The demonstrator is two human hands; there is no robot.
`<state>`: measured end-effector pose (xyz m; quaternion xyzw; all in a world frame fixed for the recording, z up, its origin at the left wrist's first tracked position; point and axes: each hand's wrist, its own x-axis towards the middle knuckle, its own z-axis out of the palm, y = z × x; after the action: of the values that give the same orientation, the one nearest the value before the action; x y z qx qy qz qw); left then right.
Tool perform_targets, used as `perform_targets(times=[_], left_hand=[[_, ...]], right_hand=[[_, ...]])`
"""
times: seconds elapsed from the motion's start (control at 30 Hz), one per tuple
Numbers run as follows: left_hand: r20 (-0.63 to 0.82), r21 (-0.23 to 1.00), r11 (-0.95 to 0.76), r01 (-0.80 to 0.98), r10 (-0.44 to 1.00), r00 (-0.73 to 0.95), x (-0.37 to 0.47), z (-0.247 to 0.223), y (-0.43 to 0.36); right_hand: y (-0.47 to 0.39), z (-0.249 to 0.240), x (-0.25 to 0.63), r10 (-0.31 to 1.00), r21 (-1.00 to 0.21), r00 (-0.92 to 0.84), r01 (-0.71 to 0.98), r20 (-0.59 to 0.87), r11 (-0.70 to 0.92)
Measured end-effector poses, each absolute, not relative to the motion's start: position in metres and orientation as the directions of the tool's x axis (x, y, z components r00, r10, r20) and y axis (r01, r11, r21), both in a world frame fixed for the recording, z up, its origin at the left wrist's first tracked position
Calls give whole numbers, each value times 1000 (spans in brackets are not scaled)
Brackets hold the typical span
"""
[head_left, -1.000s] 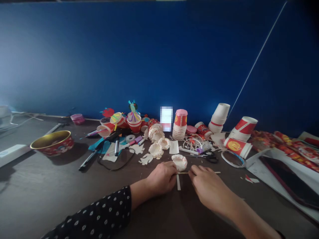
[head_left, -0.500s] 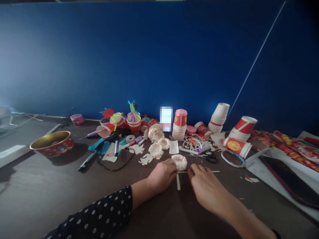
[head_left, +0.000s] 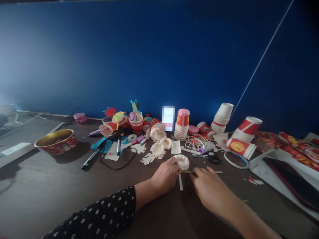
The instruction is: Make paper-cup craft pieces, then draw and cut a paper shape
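My left hand [head_left: 167, 176] is closed, its fingertips pressed together at the left end of a thin wooden stick [head_left: 184, 172] that lies crosswise near the table surface. The fingers of my right hand [head_left: 208, 184] are bent over the same stick, whose far end sticks out to the right. A narrow white paper strip [head_left: 180, 182] runs from the stick toward me, between the two hands. Just behind the fingers sits a round, ruffled white paper piece [head_left: 183, 162]; the left fingers cover part of its edge.
More ruffled paper pieces [head_left: 157, 149], markers [head_left: 119, 146] and black scissors [head_left: 213, 158] lie beyond my hands. Stacked paper cups [head_left: 181, 131] stand before the blue partition [head_left: 159, 56]. A red-gold bowl [head_left: 56, 146] is at left, a phone [head_left: 291, 179] on a white box at right.
The whole view has shifted slightly, so things appear a little further right. My right fingers have moved slightly over the stick; both hands stay at it.
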<state>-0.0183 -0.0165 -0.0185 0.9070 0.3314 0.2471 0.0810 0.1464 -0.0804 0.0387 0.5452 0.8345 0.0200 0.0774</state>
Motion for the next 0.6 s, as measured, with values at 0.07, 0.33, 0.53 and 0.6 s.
perform_targets(times=[0.07,0.33,0.53,0.6], left_hand=[[402,311,-769,558,639,656,-18,-18,-17],[428,479,-726,494,684,591,-20,-13,-19],[397,416,-733,537,678,618,-17,-17,-15],[393,358,-748,559,664,636,-17,-17,-15]], right_hand=[[-80,40,145,915,130,-386,908,-115,399],[-81,42,147,906,106,-407,902,-120,419],[-81,39,147,910,85,-404,907,-92,412],[-80,37,147,908,81,-412,905,-79,418]])
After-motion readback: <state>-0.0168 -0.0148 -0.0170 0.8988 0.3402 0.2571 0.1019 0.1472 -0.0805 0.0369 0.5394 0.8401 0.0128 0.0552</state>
